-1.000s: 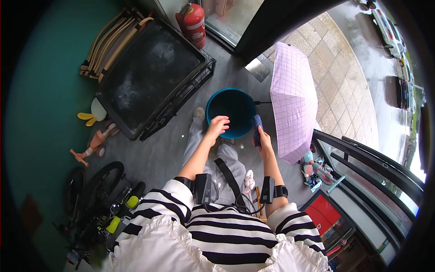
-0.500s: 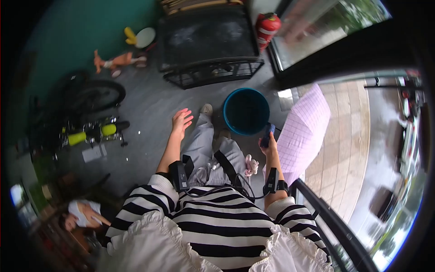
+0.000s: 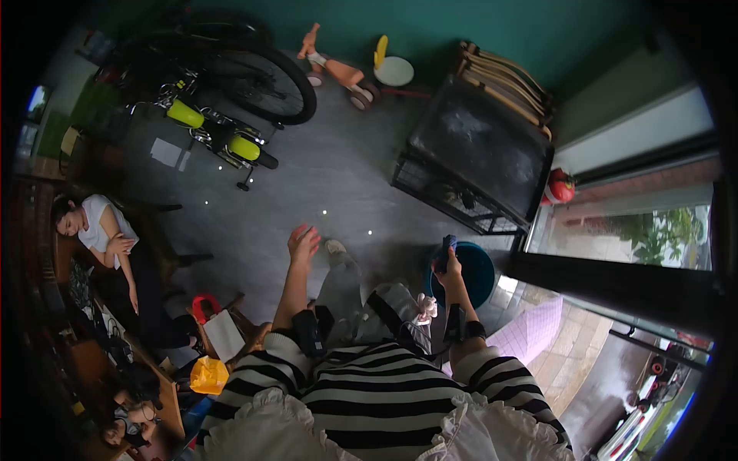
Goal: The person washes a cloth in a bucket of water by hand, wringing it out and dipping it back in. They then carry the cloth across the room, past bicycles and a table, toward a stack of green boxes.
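Note:
My left hand [image 3: 303, 243] is held out over the grey floor, fingers loosely bent and apart, with nothing to be seen in it. In my right hand [image 3: 450, 267] is a short dark blue, roughly cylindrical item [image 3: 448, 244]; I cannot tell its exact kind. That hand overlaps the left side of a round teal bucket [image 3: 480, 278] on the floor. Just beyond the bucket, by the doorway, lies an open pale pink checked umbrella [image 3: 532, 329]. A small pink plush charm [image 3: 427, 307] hangs at my right side.
A black wire-sided crate [image 3: 480, 146] stands ahead right, near a red fire extinguisher [image 3: 560, 187]. Bicycles, including one with yellow-green parts [image 3: 244, 148], and an orange ride-on toy [image 3: 342, 71] are ahead left. A seated person [image 3: 108, 230] and a yellow bag [image 3: 208, 376] are at left.
My view has swung left, so the crate, bucket and umbrella now appear farther right. More of the seated person and the left-hand furniture shows. The blue item stays in my right hand.

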`<state>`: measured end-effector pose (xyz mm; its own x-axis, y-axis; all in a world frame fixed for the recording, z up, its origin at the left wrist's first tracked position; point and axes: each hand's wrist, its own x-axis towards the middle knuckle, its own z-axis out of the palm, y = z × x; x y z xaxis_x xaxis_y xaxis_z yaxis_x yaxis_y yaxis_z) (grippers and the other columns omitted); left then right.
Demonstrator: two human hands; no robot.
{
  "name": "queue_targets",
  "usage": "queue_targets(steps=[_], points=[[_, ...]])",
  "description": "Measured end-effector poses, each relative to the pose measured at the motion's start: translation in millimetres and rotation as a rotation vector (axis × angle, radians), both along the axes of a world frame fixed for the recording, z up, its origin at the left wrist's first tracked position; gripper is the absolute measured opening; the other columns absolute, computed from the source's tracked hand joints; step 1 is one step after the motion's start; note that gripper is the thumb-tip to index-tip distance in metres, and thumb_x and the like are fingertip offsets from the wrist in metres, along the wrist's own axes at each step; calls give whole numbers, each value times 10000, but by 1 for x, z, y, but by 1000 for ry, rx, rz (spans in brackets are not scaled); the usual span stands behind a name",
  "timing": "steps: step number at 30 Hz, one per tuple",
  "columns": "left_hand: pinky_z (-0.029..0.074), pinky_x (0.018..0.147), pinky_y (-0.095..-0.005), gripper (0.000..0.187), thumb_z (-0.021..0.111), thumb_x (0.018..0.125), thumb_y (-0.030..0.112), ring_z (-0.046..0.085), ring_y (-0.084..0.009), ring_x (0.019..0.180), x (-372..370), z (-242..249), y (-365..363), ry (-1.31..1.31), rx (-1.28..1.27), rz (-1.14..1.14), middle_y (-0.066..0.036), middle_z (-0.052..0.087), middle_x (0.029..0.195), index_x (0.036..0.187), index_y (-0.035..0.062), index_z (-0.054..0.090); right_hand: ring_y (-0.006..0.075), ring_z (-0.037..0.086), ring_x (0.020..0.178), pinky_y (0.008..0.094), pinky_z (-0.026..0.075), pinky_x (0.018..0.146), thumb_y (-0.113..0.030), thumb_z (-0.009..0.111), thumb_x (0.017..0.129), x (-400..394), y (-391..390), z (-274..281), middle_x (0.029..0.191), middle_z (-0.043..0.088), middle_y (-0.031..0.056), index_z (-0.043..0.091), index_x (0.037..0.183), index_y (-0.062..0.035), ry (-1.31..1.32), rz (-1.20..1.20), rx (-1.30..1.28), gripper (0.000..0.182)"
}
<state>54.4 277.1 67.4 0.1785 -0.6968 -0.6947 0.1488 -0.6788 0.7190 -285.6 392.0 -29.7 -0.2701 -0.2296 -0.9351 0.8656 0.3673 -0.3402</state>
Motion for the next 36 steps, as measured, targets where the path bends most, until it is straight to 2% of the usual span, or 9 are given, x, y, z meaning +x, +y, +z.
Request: queue_targets(steps=[2,5,10,13,19,25,30,32,36], points=[[377,710,-309,392,540,722,205,513,-194,874,46,-4,-8,92,-14,155,-53,500,1005,1077,133,389,232,473,549,340,452,474,-341,578,709,44,-51,15,646,449,83,443,831,-52,42,137,-7,341],[310,800,-342,445,507,713,237,496,-239,922,140,-3,-32,102,-18,216,-60,443,1095,1113,110,357,248,519,527,345,429,374,-342,588,701,147,-146,19,665,469,108,445,834,-22,77,429,-38,375],[275,812,-330,494,509,694,283,495,-223,914,246,17,-54,141,-185,409,-45,429,1083,1129,110,351,229,524,486,310,438,372,-329,585,703,298,-243,56,621,493,117,459,797,30,139,890,-195,392],[270,830,-340,508,508,699,317,444,-213,975,295,35,-75,4,-207,460,-45,422,1091,1141,132,343,220,519,492,303,442,398,-324,586,705,381,-299,81,631,492,117,462,781,36,79,1116,-343,389],[295,816,-344,442,492,745,293,410,-203,1020,401,48,-135,55,-311,653,-37,383,1158,1145,162,358,214,523,522,300,450,444,-315,558,729,553,-398,121,637,492,90,454,783,23,-93,1285,-553,358],[327,796,-325,437,475,758,277,440,-204,985,521,64,-239,38,-338,741,-56,392,1155,1138,100,354,206,527,531,300,451,460,-329,536,744,718,-493,124,644,502,84,479,770,-12,-235,1454,-575,323],[347,776,-313,432,465,770,291,463,-215,954,622,75,-318,117,-333,768,-62,405,1143,1130,82,350,176,510,507,283,439,441,-337,539,736,844,-558,140,663,490,66,471,785,-2,-196,1591,-532,346],[336,789,-347,489,486,752,358,432,-208,990,652,77,-341,138,-405,759,-62,417,1130,1126,73,349,171,518,560,278,445,493,-321,505,766,881,-575,145,682,496,68,478,797,-12,-216,1627,-590,312],[292,812,-397,550,516,713,437,389,-198,1017,714,81,-394,102,-259,784,-52,431,1108,1103,73,380,146,510,588,247,426,539,-294,480,785,958,-607,163,726,497,64,457,865,-7,-311,1706,-676,299]])
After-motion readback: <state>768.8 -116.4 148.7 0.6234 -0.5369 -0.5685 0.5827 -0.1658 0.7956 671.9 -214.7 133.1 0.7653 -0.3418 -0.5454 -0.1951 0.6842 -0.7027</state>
